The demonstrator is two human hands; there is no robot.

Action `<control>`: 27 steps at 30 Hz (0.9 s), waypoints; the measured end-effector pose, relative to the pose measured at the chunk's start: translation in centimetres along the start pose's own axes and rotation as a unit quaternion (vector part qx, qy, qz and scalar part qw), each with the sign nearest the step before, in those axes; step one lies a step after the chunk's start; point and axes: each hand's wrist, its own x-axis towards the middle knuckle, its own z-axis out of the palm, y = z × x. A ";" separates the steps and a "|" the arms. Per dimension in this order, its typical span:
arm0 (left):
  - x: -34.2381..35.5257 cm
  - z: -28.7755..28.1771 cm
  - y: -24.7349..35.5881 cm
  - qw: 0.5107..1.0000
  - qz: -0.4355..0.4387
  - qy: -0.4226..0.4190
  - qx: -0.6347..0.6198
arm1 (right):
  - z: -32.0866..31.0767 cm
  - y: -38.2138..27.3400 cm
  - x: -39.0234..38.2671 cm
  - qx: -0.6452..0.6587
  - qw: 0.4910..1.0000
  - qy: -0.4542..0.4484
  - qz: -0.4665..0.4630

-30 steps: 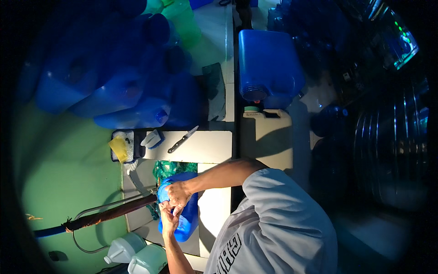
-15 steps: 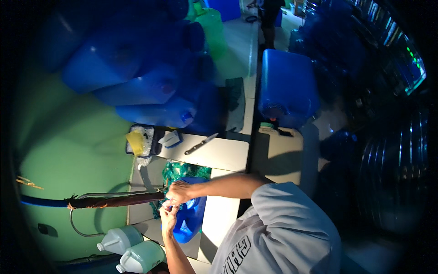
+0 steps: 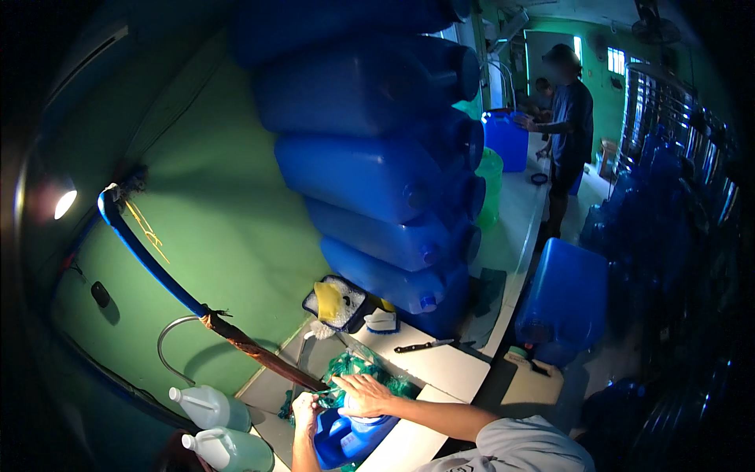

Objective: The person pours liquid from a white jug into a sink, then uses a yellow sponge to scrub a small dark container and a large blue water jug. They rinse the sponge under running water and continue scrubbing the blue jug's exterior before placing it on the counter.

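A blue plastic jug [image 3: 336,440] stands low in front of me, in a recess beside a white ledge. My right hand [image 3: 366,396] lies over its top with the fingers stretched out toward the left, above a whitish round part. Just to the left, my left hand [image 3: 305,409] is closed near the jug's upper edge. A thin greenish strand shows between the hands, but what the left fingers hold is too small to make out. Behind the hands lies crumpled green plastic or netting [image 3: 346,365]. A brown-wrapped hose [image 3: 263,359] slants down to the hands.
On the ledge lie a knife [image 3: 423,345], a brush [image 3: 381,321] and a tray [image 3: 348,305] with a yellow sponge [image 3: 327,300]. Stacked blue containers [image 3: 370,177] rise behind. Two whitish jugs [image 3: 228,450] stand left. A person [image 3: 570,118] stands far right beside a blue container [image 3: 506,141].
The view has tilted up, showing more wall and room. My right hand has gone from closed against the left hand to stretched out over the jug's top. My left hand stays closed.
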 end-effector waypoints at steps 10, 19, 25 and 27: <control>1.4 -1.8 -2.7 0.990 -0.043 0.132 -0.011 | -0.5 -0.5 -0.2 -0.019 1.000 0.020 -0.012; 3.6 -10.4 -6.5 0.881 0.140 0.307 0.333 | 1.6 0.8 -0.2 -0.052 0.998 0.034 0.009; 2.4 -13.6 -4.8 0.814 0.117 0.342 0.455 | 1.9 1.6 0.4 -0.019 1.000 -0.002 -0.001; 0.8 -13.3 -4.8 0.805 0.127 0.322 0.482 | 2.5 1.8 0.5 -0.041 0.999 0.022 -0.006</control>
